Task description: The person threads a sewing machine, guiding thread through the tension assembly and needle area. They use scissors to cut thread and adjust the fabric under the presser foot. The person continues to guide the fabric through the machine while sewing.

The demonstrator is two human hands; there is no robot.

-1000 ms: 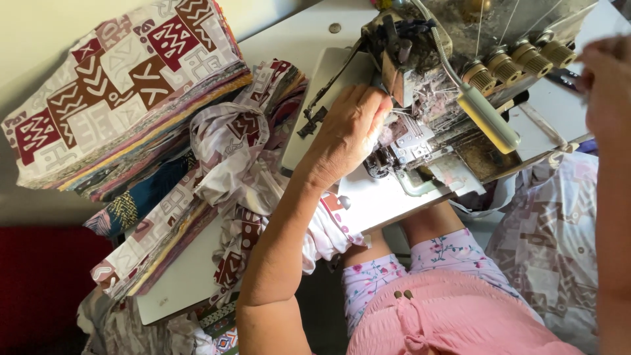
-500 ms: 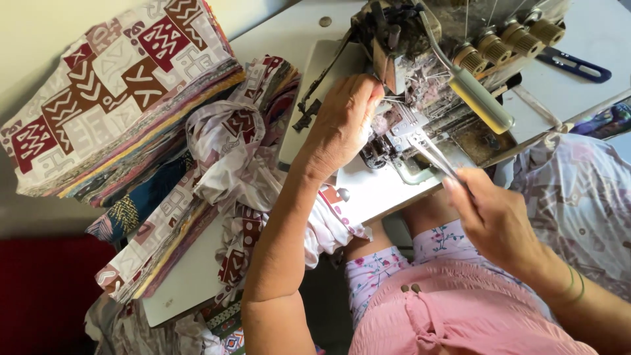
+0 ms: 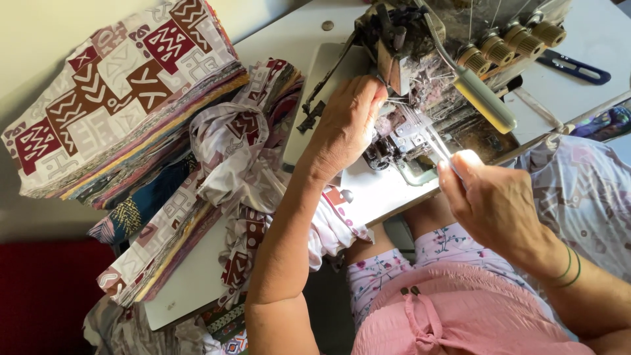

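Metal tweezers (image 3: 435,139) were pinched in our right hand (image 3: 494,209), tips now poking into the overlock machine (image 3: 434,92) just past the left hand (image 3: 345,125). That one stayed curled, fingertips at the needle area, so threading looked underway. Fabric stack (image 3: 125,98) sat off left.

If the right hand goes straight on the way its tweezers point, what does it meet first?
Probably the needle area of the sewing machine; the right hand aims its tweezers there, though depth is unclear.
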